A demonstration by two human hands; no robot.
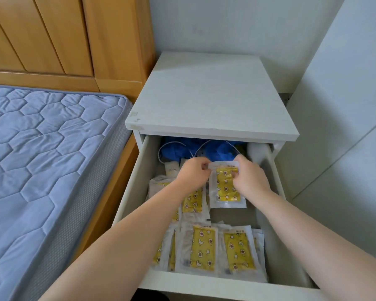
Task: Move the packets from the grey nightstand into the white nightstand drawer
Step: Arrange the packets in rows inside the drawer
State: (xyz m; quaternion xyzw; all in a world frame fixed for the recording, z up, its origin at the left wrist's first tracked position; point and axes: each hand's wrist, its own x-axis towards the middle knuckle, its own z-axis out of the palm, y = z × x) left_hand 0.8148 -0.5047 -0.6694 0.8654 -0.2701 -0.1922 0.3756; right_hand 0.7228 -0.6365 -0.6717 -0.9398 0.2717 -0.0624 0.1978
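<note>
The white nightstand [211,94] stands with its top drawer [128,192] pulled out. Both my hands are inside the drawer and hold one clear packet with a yellow patterned insert [225,187]. My left hand [193,174] pinches its top left corner. My right hand [250,177] grips its right edge. Several more packets [204,246] lie in a loose pile at the drawer's front and left. The grey nightstand is not in view.
Blue fabric [215,149] and a white cable [174,146] fill the back of the drawer. A bed with a blue quilted mattress [41,148] and a wooden headboard [63,40] is on the left. A white cabinet [345,105] stands on the right.
</note>
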